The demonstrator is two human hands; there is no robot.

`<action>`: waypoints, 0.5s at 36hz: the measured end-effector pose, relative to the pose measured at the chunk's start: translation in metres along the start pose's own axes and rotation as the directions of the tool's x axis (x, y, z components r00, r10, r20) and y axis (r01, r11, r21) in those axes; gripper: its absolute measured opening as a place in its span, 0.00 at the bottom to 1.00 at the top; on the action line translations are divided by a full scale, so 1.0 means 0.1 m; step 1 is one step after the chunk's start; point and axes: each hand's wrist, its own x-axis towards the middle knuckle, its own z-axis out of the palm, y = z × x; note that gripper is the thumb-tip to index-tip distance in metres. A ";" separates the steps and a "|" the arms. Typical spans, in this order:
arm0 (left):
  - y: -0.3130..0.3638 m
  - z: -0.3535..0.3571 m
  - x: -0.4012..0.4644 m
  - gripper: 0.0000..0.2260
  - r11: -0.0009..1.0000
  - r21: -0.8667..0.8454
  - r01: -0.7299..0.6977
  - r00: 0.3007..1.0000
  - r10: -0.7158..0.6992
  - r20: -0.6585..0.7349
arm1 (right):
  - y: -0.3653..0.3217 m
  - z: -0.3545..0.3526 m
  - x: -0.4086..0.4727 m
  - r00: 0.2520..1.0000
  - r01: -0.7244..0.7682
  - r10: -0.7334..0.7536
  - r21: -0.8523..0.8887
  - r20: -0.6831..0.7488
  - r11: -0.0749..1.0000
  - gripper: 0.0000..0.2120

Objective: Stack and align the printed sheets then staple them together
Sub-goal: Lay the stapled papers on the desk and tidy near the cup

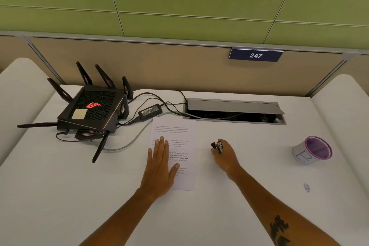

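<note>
Head view: the left hand (159, 166) lies flat and open on the printed sheets (179, 136) at the surface's centre, while the right hand (224, 155), at three o'clock from them, is closed around a small stapler (217, 147). Paper is light, limp and slippery (pin it flat); staple near a corner.

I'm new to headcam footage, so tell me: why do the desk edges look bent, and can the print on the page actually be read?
Head view: the wide-angle lens bows the desk and partition lines. Lighting is soft and even, with faint shadows under the left hand and the right hand. The text on the printed sheets is too small and blurred to read; the stapler looks slightly soft.
</note>
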 end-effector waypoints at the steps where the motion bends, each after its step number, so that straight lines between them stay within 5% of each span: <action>1: 0.04 0.01 -0.01 0.39 1.000 -0.002 -0.011 1.000 0.011 0.008 | 0.05 -0.07 0.04 1.000 0.018 -0.018 -0.044 0.000 0.999 0.23; 18: 0.81 0.18 -0.07 0.37 1.000 0.000 -0.001 0.999 0.001 0.047 | 0.52 -1.23 0.62 0.963 0.235 -0.267 -0.623 0.043 0.746 0.23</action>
